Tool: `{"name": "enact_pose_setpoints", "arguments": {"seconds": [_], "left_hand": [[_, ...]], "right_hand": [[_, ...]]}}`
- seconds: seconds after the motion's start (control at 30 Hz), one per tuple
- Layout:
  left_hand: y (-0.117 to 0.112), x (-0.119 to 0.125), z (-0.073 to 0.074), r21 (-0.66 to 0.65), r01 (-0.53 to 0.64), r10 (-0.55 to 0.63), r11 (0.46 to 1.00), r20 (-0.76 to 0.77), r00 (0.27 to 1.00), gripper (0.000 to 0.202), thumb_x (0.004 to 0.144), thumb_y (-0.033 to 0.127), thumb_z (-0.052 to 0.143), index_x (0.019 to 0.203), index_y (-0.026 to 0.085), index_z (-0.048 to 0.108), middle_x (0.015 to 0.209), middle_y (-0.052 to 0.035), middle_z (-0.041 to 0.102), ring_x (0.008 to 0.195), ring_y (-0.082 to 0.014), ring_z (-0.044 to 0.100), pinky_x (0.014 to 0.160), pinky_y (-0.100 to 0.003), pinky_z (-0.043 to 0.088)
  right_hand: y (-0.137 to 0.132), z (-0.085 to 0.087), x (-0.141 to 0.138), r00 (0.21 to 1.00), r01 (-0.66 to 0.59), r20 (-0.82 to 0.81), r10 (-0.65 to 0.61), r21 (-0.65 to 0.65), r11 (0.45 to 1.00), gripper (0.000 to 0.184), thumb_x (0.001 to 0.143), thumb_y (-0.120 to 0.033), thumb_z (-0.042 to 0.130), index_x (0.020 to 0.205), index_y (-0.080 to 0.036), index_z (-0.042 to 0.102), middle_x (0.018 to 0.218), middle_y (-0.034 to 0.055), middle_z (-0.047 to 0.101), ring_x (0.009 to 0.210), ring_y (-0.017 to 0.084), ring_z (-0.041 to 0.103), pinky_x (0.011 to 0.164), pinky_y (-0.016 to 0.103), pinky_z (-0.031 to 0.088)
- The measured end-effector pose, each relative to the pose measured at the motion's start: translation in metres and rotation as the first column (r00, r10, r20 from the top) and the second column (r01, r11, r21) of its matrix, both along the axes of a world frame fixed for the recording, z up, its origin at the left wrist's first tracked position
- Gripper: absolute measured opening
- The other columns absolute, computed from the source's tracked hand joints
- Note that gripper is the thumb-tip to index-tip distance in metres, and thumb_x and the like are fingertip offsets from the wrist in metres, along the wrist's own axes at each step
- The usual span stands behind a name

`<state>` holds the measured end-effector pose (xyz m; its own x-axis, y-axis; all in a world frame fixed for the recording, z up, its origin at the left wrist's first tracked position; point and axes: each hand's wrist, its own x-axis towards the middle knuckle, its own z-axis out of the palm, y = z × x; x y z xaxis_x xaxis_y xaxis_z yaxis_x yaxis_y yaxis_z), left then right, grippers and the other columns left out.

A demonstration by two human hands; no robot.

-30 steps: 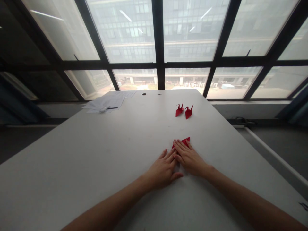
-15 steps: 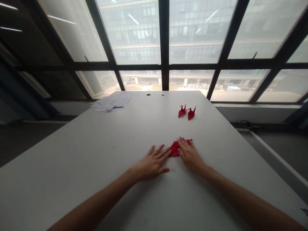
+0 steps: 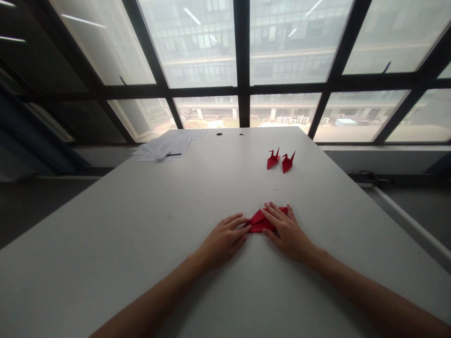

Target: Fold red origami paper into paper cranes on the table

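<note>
Head view, as observed from where I stand: a folded red paper (image 3: 256,224) lies flat on the white worktop (image 3: 169,202), between the person's two hands. Judged by look, it is very light, thin and soft in single layers, stiffer where folds stack; it should slide easily if unpinned and would crease or tear under rough pulling. Soundest hold: fingertips at the pointed ends and along folded edges, with a flat palm steadying the body.

Left hand (image 3: 227,237): at the paper's left tip, fingertips touching it, fingers close together; whether the thumb pinches from below cannot be told.

Right hand (image 3: 287,230): laid over the paper's right portion, fingers extended, thumb apart at the near edge; not clenched.

Beyond the paper, well apart from both hands, stand two red paper cranes (image 3: 288,163), side by side.
</note>
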<state>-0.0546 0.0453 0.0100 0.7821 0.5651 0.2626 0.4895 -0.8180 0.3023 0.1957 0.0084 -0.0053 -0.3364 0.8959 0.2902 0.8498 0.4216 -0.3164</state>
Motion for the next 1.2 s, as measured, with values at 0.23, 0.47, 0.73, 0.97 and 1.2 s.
{"name": "enact_pose_setpoints", "arguments": {"seconds": [0.23,0.47,0.73,0.97,1.2], "left_hand": [[0.001,-0.002,0.003,-0.077,-0.006,0.015,0.997,0.115,0.993,0.018,0.094,0.035,0.061,0.104,0.025,0.072,0.11,-0.0044,0.069,0.108,-0.0207,0.06,0.1,-0.037,0.046],[-0.005,0.005,0.006,-0.073,-0.028,0.038,0.997,0.132,0.991,0.016,0.095,0.034,0.06,0.095,0.025,0.073,0.102,-0.003,0.072,0.099,-0.02,0.062,0.094,-0.037,0.044],[-0.006,0.007,0.003,-0.047,-0.063,0.068,0.997,0.12,0.99,0.024,0.096,0.024,0.057,0.117,0.028,0.068,0.102,-0.0042,0.07,0.096,-0.0193,0.061,0.09,-0.036,0.047],[-0.021,0.013,0.016,0.11,-0.045,0.056,0.993,-0.103,0.993,0.028,0.096,0.019,0.051,0.121,0.025,0.064,0.106,-0.0075,0.065,0.101,-0.0225,0.059,0.095,-0.041,0.046],[-0.032,0.018,0.021,0.144,-0.048,0.072,0.988,-0.166,0.984,0.037,0.097,0.034,0.053,0.131,0.021,0.055,0.133,-0.0121,0.057,0.128,-0.0277,0.05,0.111,-0.049,0.036]], "right_hand": [[-0.002,0.005,0.0,0.979,-0.102,-0.165,0.121,0.119,0.988,0.01,0.091,-0.026,0.064,0.09,-0.028,0.074,0.103,0.0031,0.07,0.105,0.022,0.058,0.108,0.048,0.029],[-0.003,0.009,0.001,0.972,-0.136,-0.175,0.158,0.131,0.982,0.012,0.093,-0.024,0.063,0.087,-0.027,0.074,0.091,0.0017,0.069,0.093,0.02,0.056,0.099,0.042,0.031],[-0.002,0.01,0.001,0.986,-0.03,-0.161,0.053,0.139,0.99,0.027,0.099,-0.022,0.045,0.099,-0.024,0.072,0.095,0.0051,0.071,0.093,0.021,0.06,0.098,0.04,0.035],[-0.003,0.012,0.001,0.998,0.007,-0.068,0.003,0.149,0.989,0.024,0.088,-0.014,0.056,0.094,-0.026,0.076,0.104,0.0066,0.067,0.103,0.025,0.054,0.098,0.042,0.036],[-0.01,0.015,-0.004,1.0,-0.002,-0.027,0.004,0.102,0.995,0.028,0.083,-0.009,0.057,0.097,-0.025,0.075,0.105,0.0073,0.066,0.107,0.027,0.051,0.101,0.044,0.035]]}}
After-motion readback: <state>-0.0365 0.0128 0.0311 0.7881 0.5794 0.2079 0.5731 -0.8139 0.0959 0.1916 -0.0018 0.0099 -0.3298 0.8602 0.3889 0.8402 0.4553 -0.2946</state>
